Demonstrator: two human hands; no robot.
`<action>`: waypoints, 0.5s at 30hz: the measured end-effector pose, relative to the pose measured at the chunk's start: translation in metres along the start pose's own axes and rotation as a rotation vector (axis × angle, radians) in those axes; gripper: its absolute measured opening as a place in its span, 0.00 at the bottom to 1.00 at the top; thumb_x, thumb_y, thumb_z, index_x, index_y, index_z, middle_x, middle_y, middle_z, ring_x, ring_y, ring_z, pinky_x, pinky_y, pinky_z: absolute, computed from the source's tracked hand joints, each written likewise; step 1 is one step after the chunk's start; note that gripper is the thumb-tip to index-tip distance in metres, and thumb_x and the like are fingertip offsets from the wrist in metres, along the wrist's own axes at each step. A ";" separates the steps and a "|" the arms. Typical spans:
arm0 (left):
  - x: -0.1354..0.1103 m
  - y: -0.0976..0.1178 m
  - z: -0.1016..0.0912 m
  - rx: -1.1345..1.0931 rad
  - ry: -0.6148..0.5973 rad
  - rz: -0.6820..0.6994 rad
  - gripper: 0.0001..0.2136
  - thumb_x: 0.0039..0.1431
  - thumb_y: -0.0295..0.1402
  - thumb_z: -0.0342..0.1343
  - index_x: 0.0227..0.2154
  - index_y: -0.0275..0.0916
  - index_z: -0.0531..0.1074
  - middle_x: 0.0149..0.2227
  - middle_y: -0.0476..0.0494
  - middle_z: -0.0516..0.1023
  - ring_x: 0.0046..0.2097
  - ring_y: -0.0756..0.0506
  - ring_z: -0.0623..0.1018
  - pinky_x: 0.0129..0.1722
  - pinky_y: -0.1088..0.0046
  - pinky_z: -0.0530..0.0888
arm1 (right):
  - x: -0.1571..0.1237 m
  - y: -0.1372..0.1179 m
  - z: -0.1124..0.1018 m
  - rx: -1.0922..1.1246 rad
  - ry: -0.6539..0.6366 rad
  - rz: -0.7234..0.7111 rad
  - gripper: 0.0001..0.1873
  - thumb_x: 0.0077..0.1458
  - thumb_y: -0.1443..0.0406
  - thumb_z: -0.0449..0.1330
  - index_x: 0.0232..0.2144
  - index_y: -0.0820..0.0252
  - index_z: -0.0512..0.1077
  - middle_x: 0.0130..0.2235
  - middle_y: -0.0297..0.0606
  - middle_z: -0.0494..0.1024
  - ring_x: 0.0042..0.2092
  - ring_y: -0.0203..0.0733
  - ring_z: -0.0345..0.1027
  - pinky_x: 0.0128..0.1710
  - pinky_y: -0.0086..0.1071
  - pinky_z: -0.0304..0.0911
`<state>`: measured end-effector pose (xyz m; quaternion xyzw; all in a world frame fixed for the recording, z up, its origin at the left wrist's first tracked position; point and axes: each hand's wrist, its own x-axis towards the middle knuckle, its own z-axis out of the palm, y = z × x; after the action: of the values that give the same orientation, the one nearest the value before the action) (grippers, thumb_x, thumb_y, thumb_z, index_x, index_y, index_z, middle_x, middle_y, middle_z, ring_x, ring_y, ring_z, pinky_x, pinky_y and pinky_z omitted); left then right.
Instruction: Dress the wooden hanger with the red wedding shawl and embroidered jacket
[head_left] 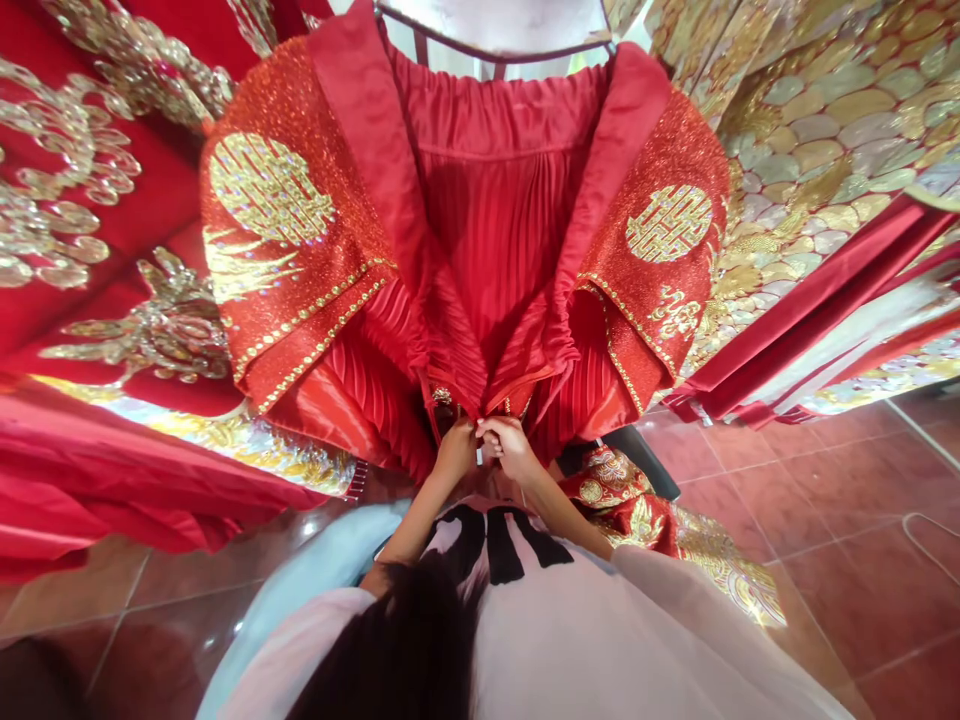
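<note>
A red pleated skirt (502, 220) with a gathered elastic waist hangs in front of me from a dark hanger (495, 48). Glittery red panels (337, 200) with gold round emblems and beaded edging spread out to both sides. At the lower point of the skirt's opening, my left hand (456, 448) is closed on the red fabric. Close beside it, almost touching, my right hand (510, 445) pinches the same edge. A small white piece (479, 455) shows between the hands; I cannot tell what it is.
Red garments with crystal beading (157, 320) hang at the left, gold-sequinned ones (832, 130) at the right. Red and gold embroidered cloth (645, 510) lies low beside me on the right. Reddish floor tiles (840, 540) extend below, with a thin wire (919, 525) at the right edge.
</note>
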<state>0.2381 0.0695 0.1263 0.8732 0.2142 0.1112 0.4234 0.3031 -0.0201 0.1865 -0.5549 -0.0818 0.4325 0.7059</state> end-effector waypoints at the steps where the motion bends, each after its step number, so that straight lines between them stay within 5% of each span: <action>1: 0.001 0.000 0.000 0.020 0.009 -0.012 0.11 0.55 0.20 0.45 0.28 0.35 0.71 0.31 0.43 0.77 0.34 0.47 0.75 0.36 0.74 0.71 | 0.000 -0.008 0.004 0.034 0.015 -0.004 0.13 0.35 0.59 0.58 0.12 0.60 0.61 0.11 0.20 0.48 0.15 0.23 0.36 0.16 0.24 0.32; 9: 0.006 0.001 -0.006 0.140 0.063 -0.055 0.12 0.63 0.27 0.42 0.36 0.34 0.73 0.37 0.37 0.78 0.40 0.44 0.77 0.37 0.73 0.69 | -0.024 -0.083 0.043 0.245 0.027 -0.341 0.12 0.40 0.60 0.61 0.15 0.63 0.67 0.11 0.22 0.51 0.15 0.23 0.39 0.16 0.25 0.35; 15: 0.007 0.006 -0.003 0.213 0.085 -0.062 0.14 0.64 0.27 0.41 0.35 0.34 0.73 0.32 0.38 0.77 0.35 0.44 0.78 0.31 0.74 0.68 | -0.022 -0.098 0.059 0.229 0.050 -0.340 0.11 0.40 0.60 0.61 0.16 0.63 0.69 0.11 0.22 0.52 0.15 0.24 0.40 0.16 0.26 0.34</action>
<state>0.2445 0.0715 0.1325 0.9007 0.2694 0.1116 0.3220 0.3058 0.0055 0.3001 -0.4600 -0.1071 0.2995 0.8290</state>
